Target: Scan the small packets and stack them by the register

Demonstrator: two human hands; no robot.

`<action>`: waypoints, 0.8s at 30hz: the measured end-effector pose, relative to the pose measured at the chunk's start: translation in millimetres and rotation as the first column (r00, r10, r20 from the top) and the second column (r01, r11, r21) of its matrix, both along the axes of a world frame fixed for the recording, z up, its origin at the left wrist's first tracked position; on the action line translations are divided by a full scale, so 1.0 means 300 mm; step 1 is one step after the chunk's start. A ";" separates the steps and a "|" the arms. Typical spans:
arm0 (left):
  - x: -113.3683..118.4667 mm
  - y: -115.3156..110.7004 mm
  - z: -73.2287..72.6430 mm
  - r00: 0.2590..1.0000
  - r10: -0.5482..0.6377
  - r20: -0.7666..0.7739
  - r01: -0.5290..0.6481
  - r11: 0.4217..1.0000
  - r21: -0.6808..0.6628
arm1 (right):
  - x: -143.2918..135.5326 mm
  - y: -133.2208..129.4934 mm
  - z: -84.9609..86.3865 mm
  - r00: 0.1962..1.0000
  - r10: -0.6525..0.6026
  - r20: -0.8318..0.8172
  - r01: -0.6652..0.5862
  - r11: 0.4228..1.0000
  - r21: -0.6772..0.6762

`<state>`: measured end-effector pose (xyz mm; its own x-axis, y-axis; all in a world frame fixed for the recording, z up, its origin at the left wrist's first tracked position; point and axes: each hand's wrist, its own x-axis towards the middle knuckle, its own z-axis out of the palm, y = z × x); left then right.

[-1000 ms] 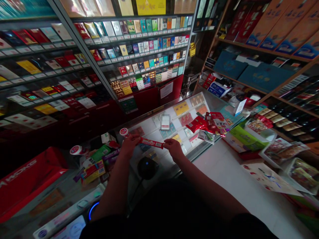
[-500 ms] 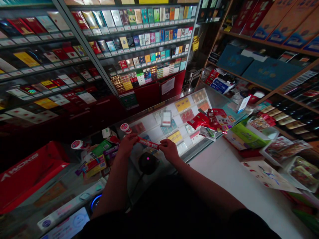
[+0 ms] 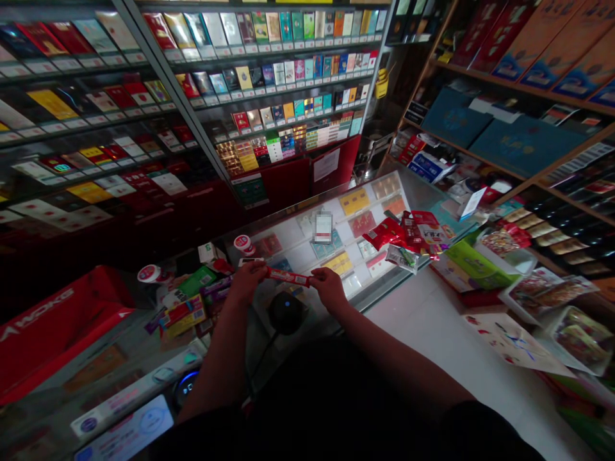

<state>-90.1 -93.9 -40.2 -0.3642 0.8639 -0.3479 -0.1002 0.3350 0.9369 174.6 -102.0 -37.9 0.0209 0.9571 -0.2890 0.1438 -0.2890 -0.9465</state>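
Observation:
A narrow red packet (image 3: 288, 276) is stretched between both hands above the glass counter. My left hand (image 3: 248, 282) pinches its left end, and my right hand (image 3: 327, 287) pinches the right end. Just below the packet stands a round black device (image 3: 285, 312) with a small blue light and a cable. A red-and-white tub (image 3: 243, 244) stands behind my left hand. To the left lies a pile of colourful snack packets (image 3: 185, 314) beside another tub (image 3: 150, 274). Red snack bags (image 3: 384, 233) lie on the counter to the right.
The glass counter (image 3: 369, 291) holds flat packs under its top. Behind it rise shelves of small boxes (image 3: 288, 73). A large red box (image 3: 62, 333) is at the left, a lit screen (image 3: 129, 435) at the lower left. Open food boxes (image 3: 485, 262) stand at the right.
The red packet has turned slightly, with its right end a little higher. The device's light has gone from pink to blue. The whole view has shifted slightly.

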 end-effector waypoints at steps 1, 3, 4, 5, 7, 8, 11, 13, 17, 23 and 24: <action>0.002 -0.003 0.004 1.000 0.012 0.017 -0.012 1.000 -0.010 | -0.003 0.005 -0.004 0.999 -0.009 -0.032 0.009 1.000 -0.014; 0.008 -0.013 0.019 0.996 0.049 0.069 -0.047 0.998 -0.028 | -0.010 0.013 -0.010 0.995 -0.014 -0.099 0.011 0.999 -0.035; 0.013 -0.020 0.029 0.992 0.082 0.097 -0.079 0.996 -0.031 | -0.014 0.017 -0.012 0.991 -0.007 -0.134 0.002 0.999 -0.044; 0.018 -0.027 0.039 0.985 0.115 0.129 -0.111 0.993 -0.035 | -0.018 0.021 -0.013 0.987 0.003 -0.162 -0.010 0.999 -0.047; 0.025 -0.045 0.059 0.964 0.180 0.197 -0.173 0.984 -0.050 | -0.022 0.027 -0.013 0.984 0.049 -0.170 -0.053 0.998 -0.018; 0.027 -0.054 0.067 0.950 0.211 0.232 -0.203 0.977 -0.058 | -0.023 0.030 -0.011 0.986 0.080 -0.147 -0.079 0.997 0.017; 0.020 -0.080 0.084 0.901 0.310 0.302 -0.301 0.950 -0.078 | -0.021 0.037 -0.001 0.982 0.176 -0.062 -0.168 0.978 0.126; 0.006 -0.094 0.090 0.870 0.388 0.303 -0.377 0.921 -0.099 | -0.021 0.040 0.003 0.974 0.217 -0.068 -0.209 0.972 0.111; -0.030 -0.116 0.101 0.803 0.540 0.250 -0.530 0.840 -0.112 | -0.031 0.042 -0.003 0.961 0.175 -0.213 -0.193 0.979 -0.066; -0.073 -0.140 0.099 0.704 0.693 0.155 -0.667 0.720 -0.193 | -0.019 0.047 -0.002 0.954 0.066 -0.293 -0.117 0.980 -0.160; -0.078 -0.143 0.095 0.686 0.714 0.142 -0.689 0.700 -0.188 | -0.013 0.046 0.000 0.957 0.084 -0.277 -0.123 0.984 -0.126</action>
<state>-113.5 -136.7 -11.9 -0.7639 0.3335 -0.5524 -0.5187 0.1919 0.8331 170.7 -88.2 -37.9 -0.1731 0.8992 -0.4018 -0.0750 -0.4188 -0.9050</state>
